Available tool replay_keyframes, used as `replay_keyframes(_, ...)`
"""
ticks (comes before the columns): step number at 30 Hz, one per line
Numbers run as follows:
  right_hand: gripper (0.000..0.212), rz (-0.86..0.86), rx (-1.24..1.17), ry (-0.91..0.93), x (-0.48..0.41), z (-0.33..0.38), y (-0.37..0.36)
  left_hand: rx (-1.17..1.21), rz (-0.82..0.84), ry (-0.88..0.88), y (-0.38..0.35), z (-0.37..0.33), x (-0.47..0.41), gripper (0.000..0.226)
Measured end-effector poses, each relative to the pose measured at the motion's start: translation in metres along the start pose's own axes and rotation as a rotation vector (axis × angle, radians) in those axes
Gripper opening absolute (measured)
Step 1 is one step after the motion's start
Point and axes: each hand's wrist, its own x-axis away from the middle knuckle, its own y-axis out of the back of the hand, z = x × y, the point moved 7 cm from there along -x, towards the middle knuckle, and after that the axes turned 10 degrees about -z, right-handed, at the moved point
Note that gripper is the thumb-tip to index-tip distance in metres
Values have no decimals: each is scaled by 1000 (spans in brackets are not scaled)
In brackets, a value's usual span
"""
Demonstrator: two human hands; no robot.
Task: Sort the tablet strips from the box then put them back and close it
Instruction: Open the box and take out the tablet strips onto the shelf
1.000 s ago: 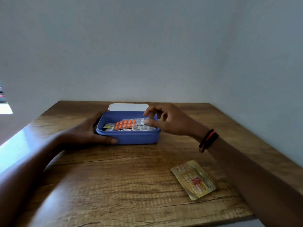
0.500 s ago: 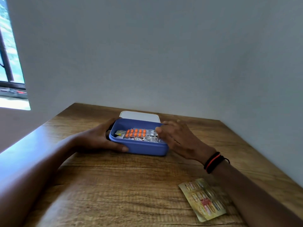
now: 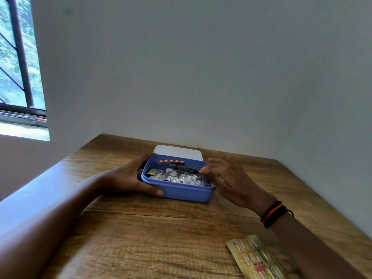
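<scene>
A: Grey wall [image 3: 201, 67] behind the wood-grain counter [image 3: 161, 228], window [image 3: 20, 57] off to the left?

B: Yes. The blue box [image 3: 187, 193] sits between the hands, white lid [image 3: 179, 153] beyond.

A: Grips?

B: Left hand [image 3: 128, 178] clasps the box's end. Right hand [image 3: 225, 178] pinches the orange strip [image 3: 173, 163], tilted up. Gold strip [image 3: 255, 258] lies nearer, right.

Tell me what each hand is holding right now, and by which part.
The left hand grips the blue box by its left end. The right hand pinches the orange tablet strip by its right edge, tilting it up inside the box.
</scene>
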Motion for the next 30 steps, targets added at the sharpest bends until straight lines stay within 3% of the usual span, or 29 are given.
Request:
replay_keyframes(4, 65, -183, -215, -15, -3, -1, 14, -18, -1, 1, 1, 0, 1, 106)
replay_keyframes(9, 16, -425, -389, -208, -2, -17, 29, -34, -14, -1, 3, 3, 0, 109)
replay_keyframes(13, 27, -499, -461, -233, 1, -20, 36, -19, -22, -32, 2, 3, 1, 98)
replay_keyframes(17, 44, -575, -405, -79, 2, -9, 45, -13, -40, -55, 2, 2, 0, 100)
replay_keyframes(23, 9, -742, -6, 278, 13, 14, 67, -45, -51, -78, 3, 2, -3, 105)
replay_keyframes(30, 12, -849, 73, 411, 22, 23, 81, -52, -65, -77, 2, 8, -4, 100)
